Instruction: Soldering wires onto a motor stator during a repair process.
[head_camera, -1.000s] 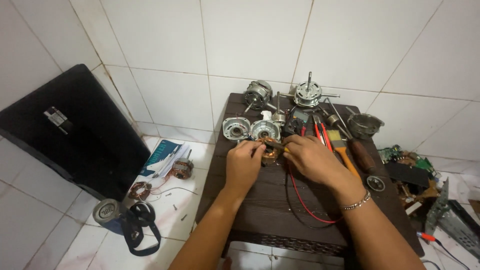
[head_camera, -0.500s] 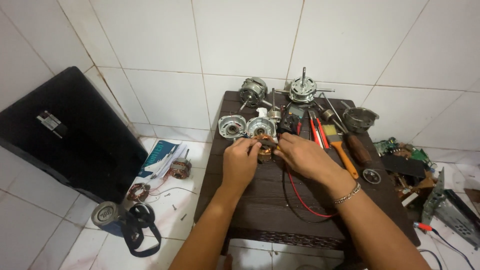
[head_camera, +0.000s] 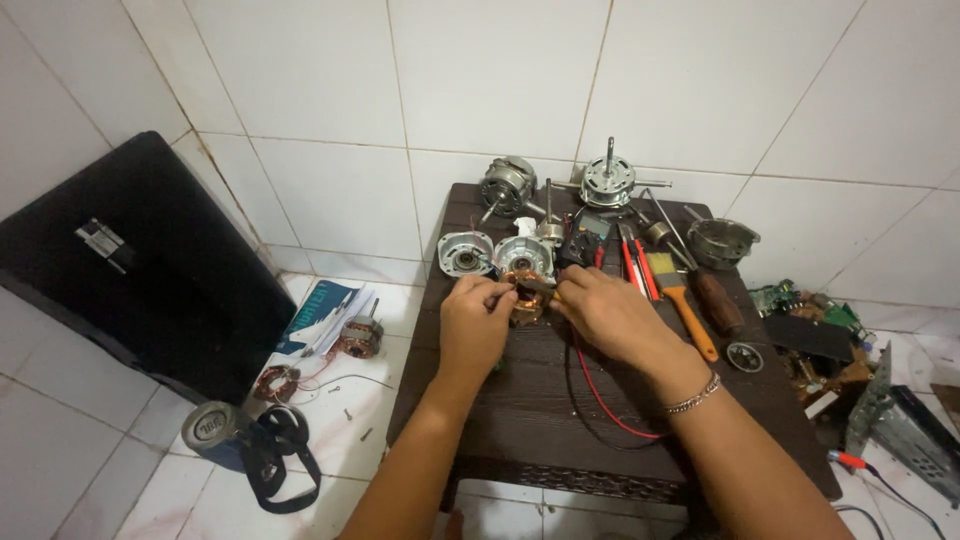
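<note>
Fingers of left hand (head_camera: 476, 322) and right hand (head_camera: 607, 313) pinched together on copper-wound stator (head_camera: 522, 290), one from each side. Stator on dark table (head_camera: 520, 420), just before silver motor housing (head_camera: 524, 256).

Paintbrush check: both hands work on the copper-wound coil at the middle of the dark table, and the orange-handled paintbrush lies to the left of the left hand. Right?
Not quite. The head view shows the orange-handled paintbrush lying to the right of the right hand, not left of the left hand. Both hands do work on the copper-wound coil at the middle of the dark table.
</note>
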